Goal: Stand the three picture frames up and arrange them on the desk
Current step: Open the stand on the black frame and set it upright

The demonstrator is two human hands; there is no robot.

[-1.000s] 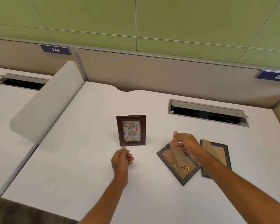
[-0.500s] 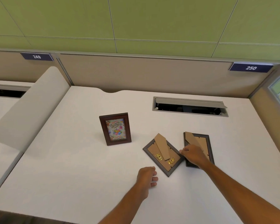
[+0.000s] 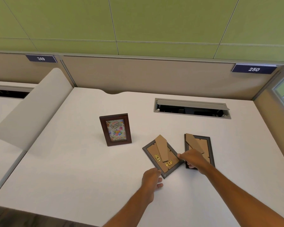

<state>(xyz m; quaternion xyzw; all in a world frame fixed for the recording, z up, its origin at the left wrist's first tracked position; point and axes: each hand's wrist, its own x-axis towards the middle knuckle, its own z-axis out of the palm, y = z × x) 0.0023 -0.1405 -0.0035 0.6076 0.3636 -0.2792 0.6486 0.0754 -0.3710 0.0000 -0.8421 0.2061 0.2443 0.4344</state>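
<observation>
Both hands close on the middle frame [image 3: 162, 155], which lies face down with its cardboard stand up. Left hand [image 3: 151, 181], loosely curled, touches its near corner; right hand [image 3: 193, 158], fingers half spread, presses its right edge, probably to lift it, and holds nothing yet. Just beside lies the other face-down frame [image 3: 199, 145]. Farther left, the birthday frame [image 3: 116, 129] already stands on the desk [image 3: 72, 161].

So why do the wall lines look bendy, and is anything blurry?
Head view: the wide lens bows the seams of the green wall and fans the desk edges outward; light is soft and even, with only faint shadows under the hands; the standing frame looks sharp enough to read "Happy Birthday"; no strong glare.
</observation>
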